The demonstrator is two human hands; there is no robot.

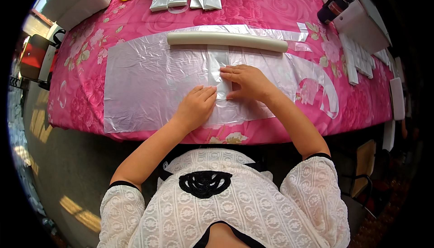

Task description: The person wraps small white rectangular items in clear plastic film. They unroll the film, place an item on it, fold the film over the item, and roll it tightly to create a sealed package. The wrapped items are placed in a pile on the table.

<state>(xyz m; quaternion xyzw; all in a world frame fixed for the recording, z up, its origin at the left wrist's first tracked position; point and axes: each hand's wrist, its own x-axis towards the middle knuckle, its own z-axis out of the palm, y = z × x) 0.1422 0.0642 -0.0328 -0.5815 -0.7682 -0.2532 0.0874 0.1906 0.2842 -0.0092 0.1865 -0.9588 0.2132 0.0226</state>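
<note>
Two hands rest on one silvery strip [218,63], which lies on the translucent plastic sheet [140,80] near the middle of the close side of the bench [280,4]; take the strip as the dial's centre. The left hand [195,107] comes in from seven o'clock with its fingers straight and close together, tips at the strip's lower left edge; its thumb is hidden, so I cannot tell whether it pinches anything. The right hand [248,83] reaches in from four o'clock, palm down, fingers slightly parted and thumb well off, laid on the strip's right side without closing round it. The step looks like flattening and squaring, so light, even pressure should suit such thin film better than hard rubbing, which could drag creases in. Let the pale tube [226,39] across twelve o'clock steady the far end, and mind the plastic loop [333,99] past three o'clock, which the right forearm could catch.
</note>
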